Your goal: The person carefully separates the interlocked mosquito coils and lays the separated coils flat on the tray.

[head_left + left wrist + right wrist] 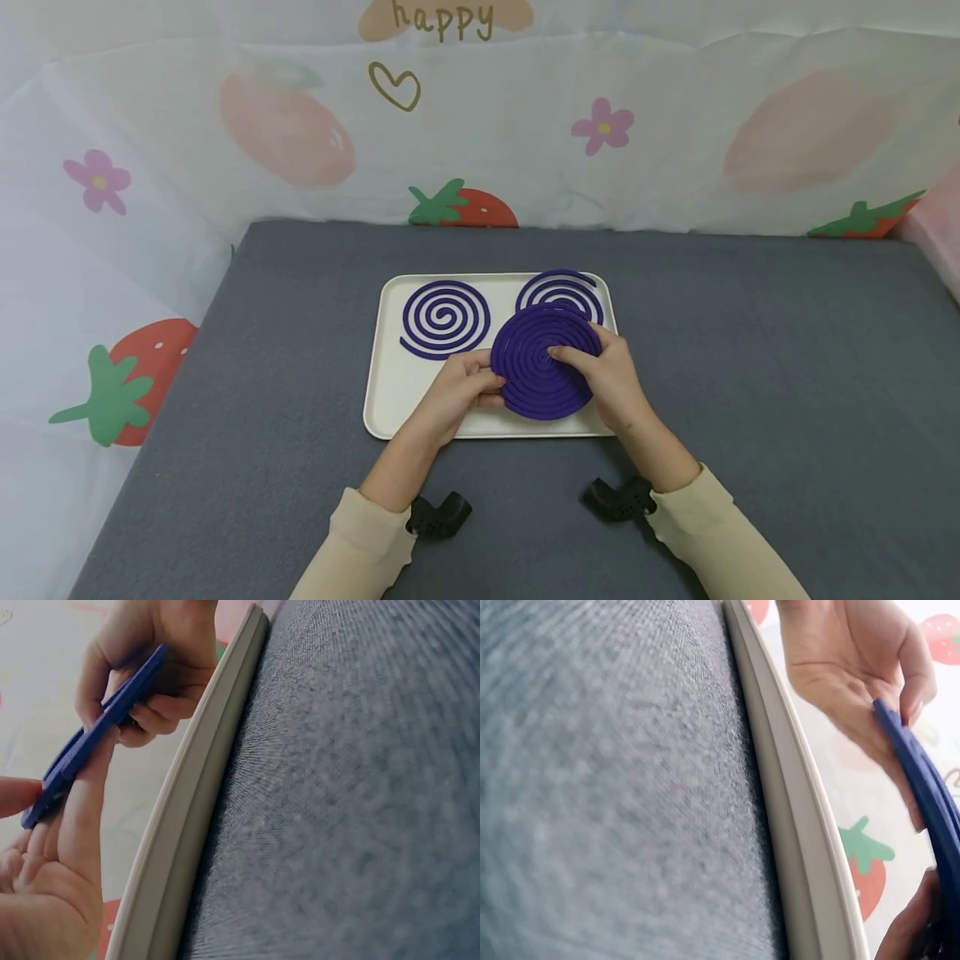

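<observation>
A tightly wound purple mosquito coil disc (534, 385) is held up, tilted, over the front right part of a cream tray (420, 417). My left hand (459, 393) pinches its left edge between thumb and fingers. At the disc's right side my right hand (613, 379) grips it, thumb pressed near the centre and fingers behind. Both wrist views show the disc (97, 742) nearly edge-on, raised above the tray. One loose spiral mosquito coil (446, 316) lies flat at the tray's back left. Another spiral coil (558, 272) is at the back right, partly hidden by the held disc.
The tray lies on a grey cloth-covered table (750, 375). A white printed curtain (525, 167) hangs behind the table and along its left side. Black wrist devices (442, 517) are worn below both hands, over the table's front part.
</observation>
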Action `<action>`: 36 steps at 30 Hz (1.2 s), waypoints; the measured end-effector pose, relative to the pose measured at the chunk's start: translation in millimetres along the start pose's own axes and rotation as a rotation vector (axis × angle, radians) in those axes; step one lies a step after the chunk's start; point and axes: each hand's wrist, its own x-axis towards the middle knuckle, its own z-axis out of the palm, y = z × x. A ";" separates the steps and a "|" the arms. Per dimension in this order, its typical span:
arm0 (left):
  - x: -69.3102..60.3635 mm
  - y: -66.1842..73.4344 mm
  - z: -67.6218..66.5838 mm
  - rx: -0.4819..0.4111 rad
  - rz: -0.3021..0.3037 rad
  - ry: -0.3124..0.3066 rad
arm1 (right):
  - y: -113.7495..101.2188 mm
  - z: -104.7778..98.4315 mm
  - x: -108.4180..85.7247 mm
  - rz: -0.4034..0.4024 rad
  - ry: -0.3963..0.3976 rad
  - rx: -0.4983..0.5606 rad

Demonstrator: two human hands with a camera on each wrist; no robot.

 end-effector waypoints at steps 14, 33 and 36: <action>-1.0 2.0 -5.4 -0.095 0.076 -0.171 | -3.0 -6.3 -1.4 0.041 -0.106 0.333; 1.1 1.7 -5.9 -0.177 0.187 0.001 | -5.9 -8.1 -1.2 -0.102 -0.155 0.384; 1.0 2.9 -6.2 -0.197 0.186 0.060 | -4.8 -8.6 -1.2 -0.128 -0.188 0.372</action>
